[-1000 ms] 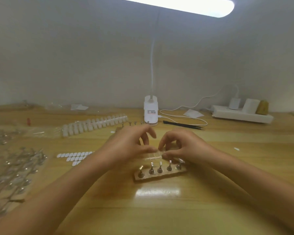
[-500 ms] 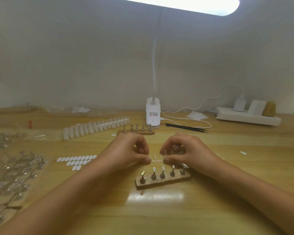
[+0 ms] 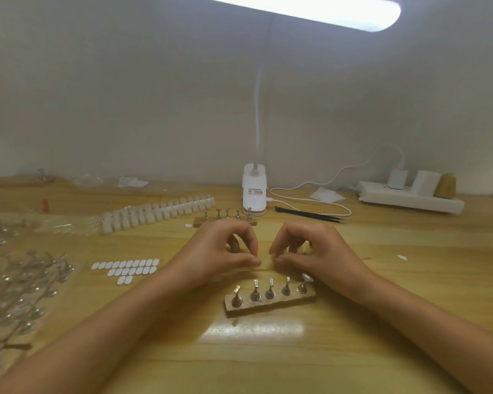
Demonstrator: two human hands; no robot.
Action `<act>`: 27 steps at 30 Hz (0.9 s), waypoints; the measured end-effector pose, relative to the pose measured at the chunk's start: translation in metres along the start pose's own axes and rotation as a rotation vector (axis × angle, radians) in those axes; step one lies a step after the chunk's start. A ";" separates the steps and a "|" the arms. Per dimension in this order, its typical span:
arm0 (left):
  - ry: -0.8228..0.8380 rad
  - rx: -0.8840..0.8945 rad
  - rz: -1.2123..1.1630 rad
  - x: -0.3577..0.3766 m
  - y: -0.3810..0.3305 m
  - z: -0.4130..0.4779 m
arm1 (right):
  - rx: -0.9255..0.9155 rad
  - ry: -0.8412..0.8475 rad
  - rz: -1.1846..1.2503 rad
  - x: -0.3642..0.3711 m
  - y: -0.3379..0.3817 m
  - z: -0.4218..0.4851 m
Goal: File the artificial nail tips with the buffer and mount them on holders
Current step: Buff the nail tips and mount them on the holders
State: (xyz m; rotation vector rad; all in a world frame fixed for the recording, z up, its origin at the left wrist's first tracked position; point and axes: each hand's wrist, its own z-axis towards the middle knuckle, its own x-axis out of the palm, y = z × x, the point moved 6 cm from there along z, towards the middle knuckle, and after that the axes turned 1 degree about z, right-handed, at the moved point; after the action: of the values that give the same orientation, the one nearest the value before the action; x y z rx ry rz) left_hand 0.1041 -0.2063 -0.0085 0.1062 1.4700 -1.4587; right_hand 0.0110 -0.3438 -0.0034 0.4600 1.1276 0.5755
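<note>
Left hand (image 3: 222,251), right hand (image 3: 316,251): fingers curled, thumb against forefinger on each, pinching the two ends of a clear strip (image 3: 264,267) of nail tips. Strip faint, barely resolved against the bench (image 3: 268,365). Fingertips of the two hands close together, a small gap between, not touching.

Change over the last second: hands drawn back from the holder block (image 3: 271,304). Right hand formerly over its right end, now behind it and apart from it. Strip plainer half a second ago than now; whether snapped, cannot tell.

Holder block: five metal stands, nearest the person. Rightmost stand bearing one mounted nail tip (image 3: 307,277), now uncovered; other four without a tip.

Reading: one of five mounted; next tip probably being broken off its strip. Buffer not identified in view; filing state unknown.

Also present: second holder block (image 3: 225,220), long row of white tips (image 3: 154,211), adhesive pads (image 3: 125,268), lamp base (image 3: 254,191).
</note>
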 end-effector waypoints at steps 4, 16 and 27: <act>-0.109 0.165 0.139 0.002 -0.013 -0.006 | 0.073 -0.030 0.030 -0.005 -0.005 0.001; -0.215 -0.130 -0.585 -0.005 0.011 -0.008 | -0.305 -0.138 -0.290 -0.015 0.009 -0.004; -0.249 -0.134 -0.704 -0.002 0.015 -0.010 | 0.144 -0.139 -0.252 -0.030 -0.041 0.011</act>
State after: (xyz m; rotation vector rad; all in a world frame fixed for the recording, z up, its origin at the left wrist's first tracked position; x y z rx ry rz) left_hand 0.1096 -0.1933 -0.0199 -0.7168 1.4558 -1.8282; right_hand 0.0196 -0.3949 -0.0029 0.4659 1.0776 0.2391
